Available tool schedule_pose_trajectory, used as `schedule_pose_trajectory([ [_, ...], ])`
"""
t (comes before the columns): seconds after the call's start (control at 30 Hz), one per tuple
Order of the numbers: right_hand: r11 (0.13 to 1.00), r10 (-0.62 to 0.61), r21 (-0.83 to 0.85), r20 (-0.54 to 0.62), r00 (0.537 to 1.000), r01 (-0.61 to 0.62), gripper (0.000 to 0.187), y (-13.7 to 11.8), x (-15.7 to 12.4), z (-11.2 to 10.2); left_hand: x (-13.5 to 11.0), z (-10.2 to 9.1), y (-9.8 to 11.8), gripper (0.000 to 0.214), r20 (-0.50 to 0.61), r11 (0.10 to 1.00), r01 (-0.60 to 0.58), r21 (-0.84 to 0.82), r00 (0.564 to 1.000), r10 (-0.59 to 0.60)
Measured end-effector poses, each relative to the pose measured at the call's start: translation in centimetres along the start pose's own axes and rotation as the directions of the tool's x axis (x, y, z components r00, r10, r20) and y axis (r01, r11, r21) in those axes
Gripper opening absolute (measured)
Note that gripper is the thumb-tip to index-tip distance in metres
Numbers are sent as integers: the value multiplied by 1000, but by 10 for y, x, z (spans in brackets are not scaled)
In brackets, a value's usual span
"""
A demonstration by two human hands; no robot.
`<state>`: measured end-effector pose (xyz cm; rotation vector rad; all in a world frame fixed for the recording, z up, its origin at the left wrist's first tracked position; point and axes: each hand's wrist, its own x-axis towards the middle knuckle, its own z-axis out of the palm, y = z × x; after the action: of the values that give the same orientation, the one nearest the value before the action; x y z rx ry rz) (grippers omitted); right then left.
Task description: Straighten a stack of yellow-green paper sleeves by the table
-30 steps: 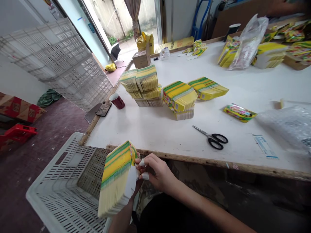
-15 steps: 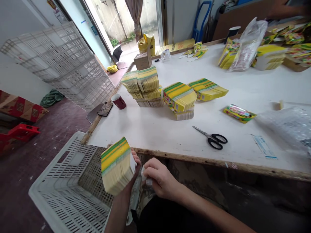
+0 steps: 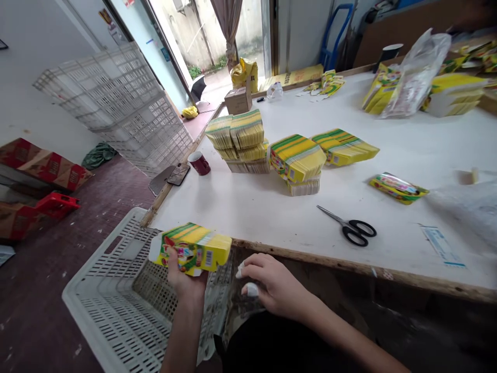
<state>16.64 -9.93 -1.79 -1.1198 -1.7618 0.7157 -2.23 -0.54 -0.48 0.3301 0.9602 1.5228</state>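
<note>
My left hand (image 3: 185,282) grips a stack of flattened yellow-and-green cartons (image 3: 194,247) above the plastic crate, its printed side facing me. The thumb lies across the front carton and the other fingers are hidden behind the stack. To the right of it, just in front of the table edge, is my right hand (image 3: 274,285). Its fingers are bent with the thumb apart from them, white wraps cover the thumb and a fingertip, and no object shows between them. More carton stacks (image 3: 297,155) stand on the white table (image 3: 248,215).
Below my left hand is a pale slatted crate (image 3: 104,295). Black-handled scissors (image 3: 351,228), a printed packet (image 3: 398,188), a dark red mug (image 3: 199,163) and a phone (image 3: 178,174) lie or stand on the table. Tall white crates (image 3: 112,103) are at the left.
My left hand has turned the carton stack so its printed face shows instead of the edges. The right hand has loosened, thumb and fingers now apart. The view has shifted slightly left.
</note>
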Motion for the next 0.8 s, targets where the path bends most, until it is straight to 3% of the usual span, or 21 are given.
schedule_pose_trajectory([
  [0.07,996,19,-88,21,1000,-17,21,3,5,-2,-5,2,-8,26,-6,998,-50,26,999,50],
  [0.27,967,-52,-252,-265,963,-18,16,-3,23,6,-17,7,-23,28,104,994,-42,102,994,31],
  [0.37,934,-59,-355,-280,958,-46,18,-9,33,8,-21,9,-26,28,153,992,-16,121,988,-3],
  [0.47,945,-27,-319,-279,960,-66,16,-12,37,12,-22,10,-29,28,152,992,-39,116,988,21],
  [0.57,972,-43,-236,-242,969,-15,24,-8,34,19,-23,11,-30,27,140,994,-30,109,990,15],
  [0.7,956,-89,-293,-236,968,17,41,4,25,27,-22,12,-29,26,107,996,19,87,994,-28],
  [0.8,935,-168,-349,-280,945,62,35,13,20,31,-22,14,-29,25,78,999,1,42,997,-4],
])
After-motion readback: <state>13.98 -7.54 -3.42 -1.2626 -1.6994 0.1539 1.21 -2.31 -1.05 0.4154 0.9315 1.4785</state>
